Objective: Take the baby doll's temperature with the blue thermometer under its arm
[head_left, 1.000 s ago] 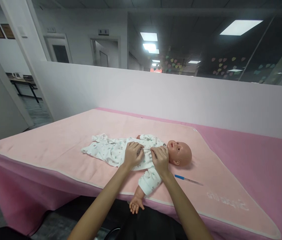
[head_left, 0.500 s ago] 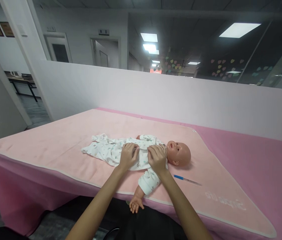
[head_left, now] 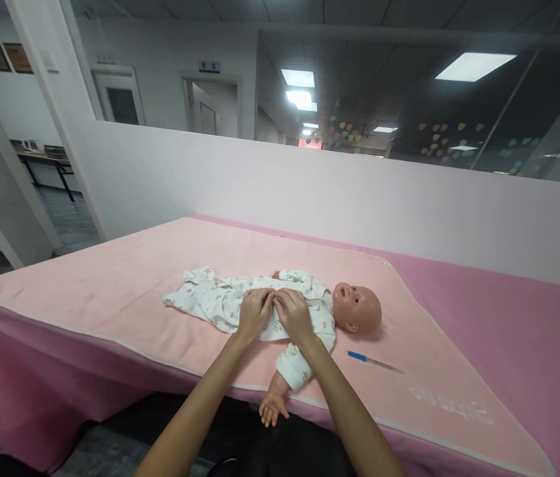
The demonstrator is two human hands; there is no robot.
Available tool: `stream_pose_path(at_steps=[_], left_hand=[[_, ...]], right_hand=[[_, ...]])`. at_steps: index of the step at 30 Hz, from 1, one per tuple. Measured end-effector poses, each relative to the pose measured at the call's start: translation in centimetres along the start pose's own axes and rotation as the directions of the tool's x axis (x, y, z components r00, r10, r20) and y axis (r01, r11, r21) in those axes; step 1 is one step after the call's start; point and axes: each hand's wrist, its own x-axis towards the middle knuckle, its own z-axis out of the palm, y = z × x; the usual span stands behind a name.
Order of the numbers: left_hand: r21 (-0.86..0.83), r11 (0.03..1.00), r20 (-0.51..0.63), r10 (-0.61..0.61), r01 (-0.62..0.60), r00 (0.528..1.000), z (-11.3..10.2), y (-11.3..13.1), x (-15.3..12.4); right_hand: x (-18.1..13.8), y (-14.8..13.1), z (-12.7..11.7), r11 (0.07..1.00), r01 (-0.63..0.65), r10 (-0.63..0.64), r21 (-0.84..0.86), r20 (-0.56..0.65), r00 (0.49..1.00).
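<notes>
A baby doll (head_left: 358, 310) lies on its back with its head to the right. It wears a white printed romper (head_left: 218, 298). Over the doll's belly, my left hand (head_left: 255, 311) has its fingers curled and pressed together on the front of the romper. My right hand (head_left: 294, 315) meets it there, fingertips bent and touching the same spot from the right. The bit of cloth pinched between them is mostly covered by my fingers. One doll arm, with its bare hand (head_left: 274, 409), hangs over the near edge below my wrists.
A pale pink blanket (head_left: 126, 278) covers the table over a darker pink cloth (head_left: 508, 291). A slim stick with a blue end (head_left: 358, 356) lies right of the doll's sleeve. A low white wall (head_left: 334, 192) with glass above runs behind.
My right hand has moved left from the doll's chest down to the belly, closing in beside my left hand. My left hand has stayed nearly in place. The doll lies as before.
</notes>
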Motion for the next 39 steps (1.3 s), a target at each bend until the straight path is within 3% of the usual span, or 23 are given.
stream_pose_path(at_steps=[17,24,34,39], left_hand=[[0.130,0.986,0.040,0.096,-0.100,0.995,-0.8,0.4,-0.1],[0.143,0.981,0.063,0.126,-0.133,0.990,-0.7,0.6,-0.4],[0.349,0.931,-0.006,0.118,-0.108,0.993,0.0,1.5,-0.6],[0.376,0.926,-0.106,0.052,-0.008,0.993,-0.3,0.6,-0.4]], right_hand=[[-0.2,0.4,0.1,0.999,0.007,-0.005,-0.048,0.044,0.999],[-0.2,0.6,0.5,0.996,-0.059,0.060,-0.063,0.009,0.998],[0.0,0.4,0.3,0.981,-0.094,0.092,-0.171,-0.023,0.996],[-0.2,-0.3,-1.1,0.968,-0.071,0.070,-0.240,-0.012,0.997]])
